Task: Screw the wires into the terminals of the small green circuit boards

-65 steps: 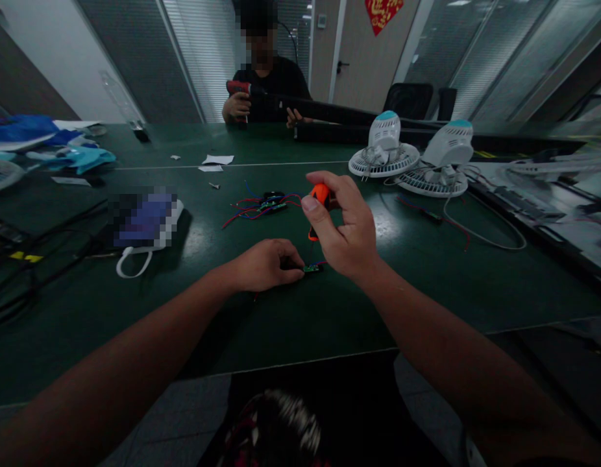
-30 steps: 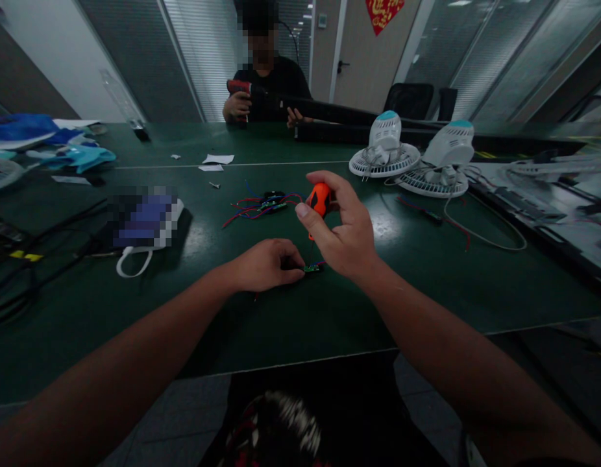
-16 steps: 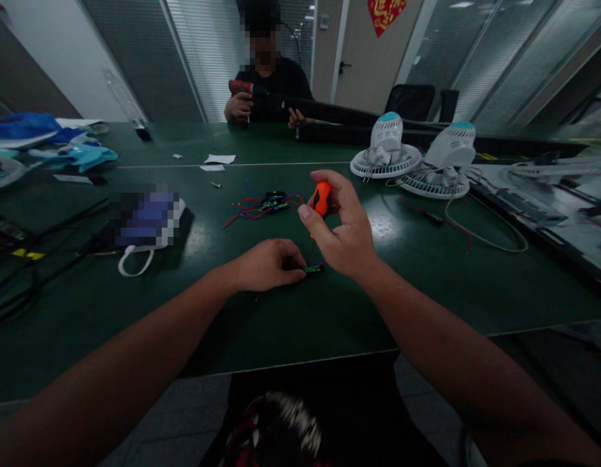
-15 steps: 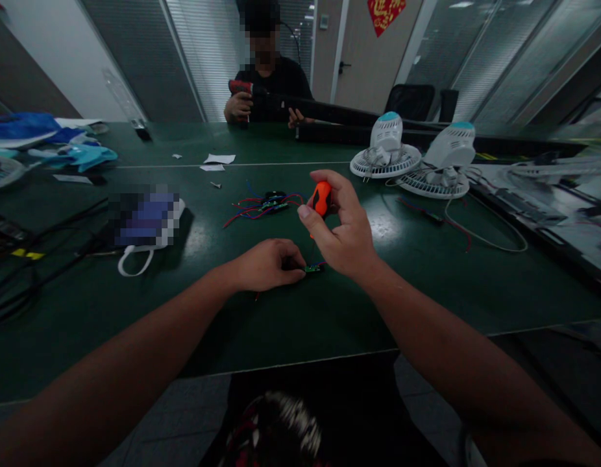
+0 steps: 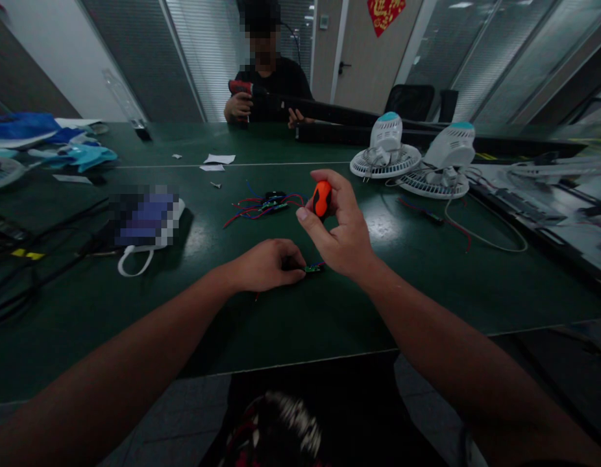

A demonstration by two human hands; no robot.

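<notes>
My right hand [image 5: 346, 233] is closed around an orange-handled screwdriver [image 5: 322, 198], held upright with its tip pointing down at a small green circuit board [image 5: 312, 267] on the dark green table [image 5: 300, 311]. My left hand [image 5: 266, 264] rests on the table with its fingertips pinching the left end of that board. Thin red wire pokes out below my left hand. The screwdriver's shaft is mostly hidden behind my right palm.
A bundle of red and blue wires with parts [image 5: 264, 203] lies just beyond my hands. Two white desk fans [image 5: 385, 150] [image 5: 439, 165] lie at the right with cables. A blurred purple object [image 5: 145, 217] sits left. Across the table a person [image 5: 266, 84] holds a red power tool.
My right hand has turned the screwdriver handle slightly, shifting its fingers on it. My left hand and the circuit board have stayed in place.
</notes>
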